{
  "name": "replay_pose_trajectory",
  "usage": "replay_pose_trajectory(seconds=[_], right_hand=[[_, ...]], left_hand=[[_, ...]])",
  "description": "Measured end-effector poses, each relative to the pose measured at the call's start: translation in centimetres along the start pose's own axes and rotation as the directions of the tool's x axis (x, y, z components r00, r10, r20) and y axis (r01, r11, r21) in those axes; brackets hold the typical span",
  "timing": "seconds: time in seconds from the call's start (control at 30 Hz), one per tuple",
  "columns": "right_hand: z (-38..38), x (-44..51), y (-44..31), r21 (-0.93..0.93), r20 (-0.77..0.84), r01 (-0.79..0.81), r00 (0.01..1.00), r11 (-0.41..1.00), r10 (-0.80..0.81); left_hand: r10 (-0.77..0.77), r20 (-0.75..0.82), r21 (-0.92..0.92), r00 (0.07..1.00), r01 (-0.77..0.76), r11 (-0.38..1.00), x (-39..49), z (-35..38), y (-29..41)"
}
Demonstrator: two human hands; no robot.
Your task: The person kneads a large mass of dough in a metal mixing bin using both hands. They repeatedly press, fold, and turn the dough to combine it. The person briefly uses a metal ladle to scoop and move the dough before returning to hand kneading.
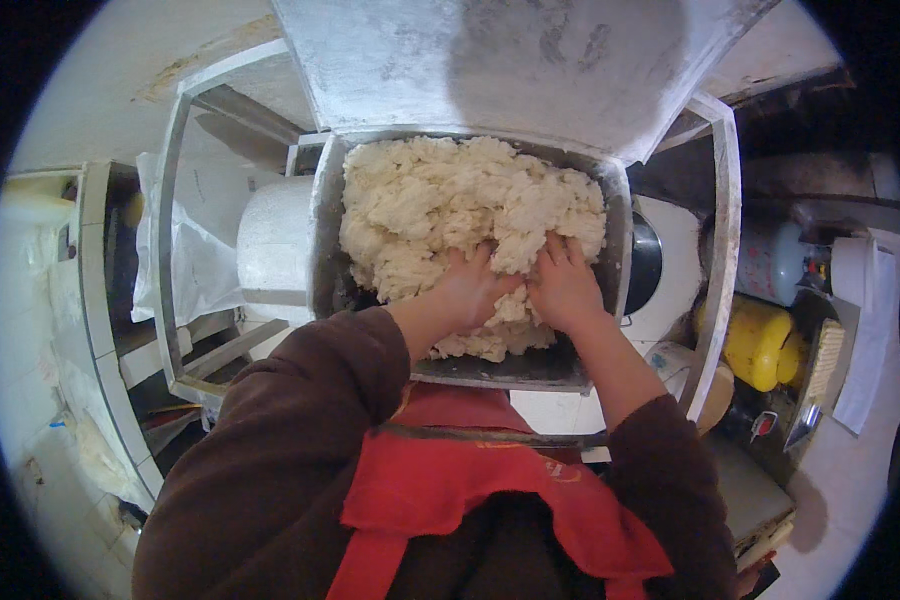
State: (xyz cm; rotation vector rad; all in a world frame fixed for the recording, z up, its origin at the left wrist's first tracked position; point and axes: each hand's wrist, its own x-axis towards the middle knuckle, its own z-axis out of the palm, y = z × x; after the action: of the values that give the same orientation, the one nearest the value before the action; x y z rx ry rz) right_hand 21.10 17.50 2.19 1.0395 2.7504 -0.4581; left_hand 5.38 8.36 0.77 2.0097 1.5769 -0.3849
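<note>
A large, shaggy heap of pale dough (420, 202) fills most of a rectangular metal trough (619, 255) in front of me. My left hand (471, 294) presses into the near part of the heap, its fingertips sunk among the lumps. Close beside it, my right hand (565, 289) has its fingers dug into the dough on the right. A thick lump lies between the two hands, and the thumbs come near each other at its near side. Dough hides some of the fingertips. Dark metal shows at the trough's near corners.
A raised metal lid (390, 67) stands behind the trough. Metal frame bars (166, 225) flank it, with a white drum-shaped housing (274, 240) and plastic sack (195, 274) on the left. To the right are a black round vessel (645, 262) and a yellow gas cylinder (746, 341).
</note>
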Motion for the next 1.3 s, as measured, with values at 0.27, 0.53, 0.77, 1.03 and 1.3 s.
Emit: replay_pose_trajectory(seconds=[0.27, 0.53, 0.77, 1.03, 1.3], right_hand=[[-4.9, 1.6, -1.0, 0.010, 0.203, -0.149, 0.969, 0.989, 0.144], [-6.4, -6.3, -2.3, 0.955, 0.274, -0.298, 0.864, -0.009, 0.424], [-7.8, -4.6, -5.7, 0.714, 0.380, -0.109, 0.890, -0.692, 0.253], [-8.7, 1.2, -15.7, 0.945, 0.243, -0.101, 0.854, -0.311, 0.460], [-7.4, 6.3, -11.1, 0.797, -0.186, -0.069, 0.917, 0.600, 0.354]], left_hand=[[-0.045, 0.062, -0.201, 0.997, 0.056, 0.978, 0.0, -4.9, -1.1], [0.150, -0.471, -0.122, 0.869, -0.233, 0.965, -7.6, -1.5, 0.9], [-0.363, -0.327, -0.945, 0.873, -0.300, 0.129, -5.1, -4.6, 3.9], [-0.337, 0.106, -0.751, 0.936, -0.147, -0.644, -2.6, -9.3, -0.3], [-0.344, 0.003, -0.552, 0.939, -0.286, -0.783, -6.5, -9.9, 0.0]])
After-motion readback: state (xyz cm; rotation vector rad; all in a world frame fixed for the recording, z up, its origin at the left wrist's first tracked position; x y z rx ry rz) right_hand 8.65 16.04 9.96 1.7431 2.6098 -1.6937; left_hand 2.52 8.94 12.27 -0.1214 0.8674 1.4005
